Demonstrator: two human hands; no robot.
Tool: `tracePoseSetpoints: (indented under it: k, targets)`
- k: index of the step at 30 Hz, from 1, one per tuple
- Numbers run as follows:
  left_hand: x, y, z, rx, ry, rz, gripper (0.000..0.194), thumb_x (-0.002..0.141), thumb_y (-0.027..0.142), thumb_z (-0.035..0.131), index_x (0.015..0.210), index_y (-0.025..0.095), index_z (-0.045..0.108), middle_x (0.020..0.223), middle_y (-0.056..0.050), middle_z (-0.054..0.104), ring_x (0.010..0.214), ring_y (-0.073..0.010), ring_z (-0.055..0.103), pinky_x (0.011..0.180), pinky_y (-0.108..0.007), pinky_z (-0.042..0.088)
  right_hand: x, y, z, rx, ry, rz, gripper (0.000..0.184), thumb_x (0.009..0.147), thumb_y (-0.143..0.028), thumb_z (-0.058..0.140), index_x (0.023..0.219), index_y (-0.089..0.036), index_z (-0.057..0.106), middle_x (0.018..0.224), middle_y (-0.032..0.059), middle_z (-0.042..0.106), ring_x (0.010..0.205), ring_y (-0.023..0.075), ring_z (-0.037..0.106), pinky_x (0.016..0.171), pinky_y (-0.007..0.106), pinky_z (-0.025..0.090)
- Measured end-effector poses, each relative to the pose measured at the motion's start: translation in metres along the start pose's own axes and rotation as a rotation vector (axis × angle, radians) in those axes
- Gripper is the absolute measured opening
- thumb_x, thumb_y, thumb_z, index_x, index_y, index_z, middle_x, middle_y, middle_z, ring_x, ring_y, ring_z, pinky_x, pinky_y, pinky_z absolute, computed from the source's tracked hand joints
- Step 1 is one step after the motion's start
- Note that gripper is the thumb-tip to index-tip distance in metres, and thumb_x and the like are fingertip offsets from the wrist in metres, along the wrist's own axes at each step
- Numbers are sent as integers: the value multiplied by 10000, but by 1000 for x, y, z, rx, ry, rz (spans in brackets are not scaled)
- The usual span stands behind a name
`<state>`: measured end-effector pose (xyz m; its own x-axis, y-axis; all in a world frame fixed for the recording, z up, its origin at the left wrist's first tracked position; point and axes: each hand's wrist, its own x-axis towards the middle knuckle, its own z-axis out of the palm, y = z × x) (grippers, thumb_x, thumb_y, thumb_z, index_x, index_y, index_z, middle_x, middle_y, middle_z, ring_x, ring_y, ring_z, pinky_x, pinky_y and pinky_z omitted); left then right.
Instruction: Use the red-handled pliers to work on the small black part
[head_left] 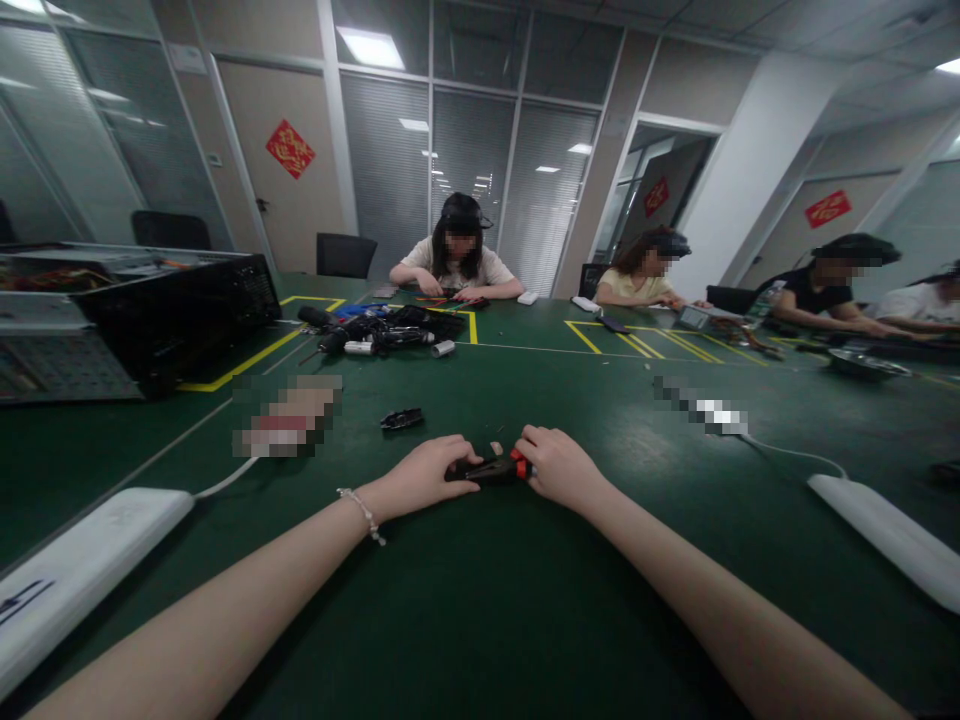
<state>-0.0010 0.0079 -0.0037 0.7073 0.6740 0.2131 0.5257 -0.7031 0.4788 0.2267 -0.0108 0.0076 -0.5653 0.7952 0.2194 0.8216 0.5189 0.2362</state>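
Note:
My right hand point(559, 470) is closed around the red-and-black handles of a pair of pliers point(495, 470), whose dark jaws point left. On the other side, my left hand point(424, 475), wearing a bracelet, pinches a small black part point(457, 467) at the jaw end. Its exact kind is hidden by the fingers, and whether the jaws grip it I cannot tell. A small pale scrap point(496, 448) lies just beyond the tool. Farther left on the green table point(480, 620) rests a black plastic piece point(402, 419).
Cables and dark parts form a pile point(390, 328) farther back. An open computer case point(135, 325) stands at left. White power banks point(97, 550) point(885, 530) with cords flank my arms. A person point(457, 250) works opposite; several others sit at right.

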Motion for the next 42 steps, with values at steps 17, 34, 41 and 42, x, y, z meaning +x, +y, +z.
tracePoseSetpoints:
  k: [17,34,41,42]
  targets:
    - [-1,3,-2,10,-16,-14,248,745,356,597,929,203,531,911,-9,515,782,-164,505,645,-245,376,-2,0,-1,11,-15,10,218,694,-188,551,909,-149,555,945,64,520,785,154,498,694,263,377]
    - [-1,5,-4,8,-23,-27,250,740,348,606,928,200,536,893,-5,514,779,-161,506,646,-246,376,0,-2,-4,5,-41,28,202,694,-171,531,891,-144,562,906,75,539,784,161,496,692,264,355]
    - [-1,10,-6,12,-33,-50,249,744,361,598,925,199,541,895,-9,513,802,-169,508,655,-251,379,0,-2,-1,15,-23,25,201,679,-156,537,879,-153,560,904,60,554,795,166,496,695,267,361]
    - [-1,10,-6,14,-33,-52,251,744,361,598,928,199,541,894,-9,513,799,-169,508,654,-250,379,0,-2,-2,16,-27,24,200,682,-154,534,880,-153,560,902,61,556,792,165,497,693,265,361]
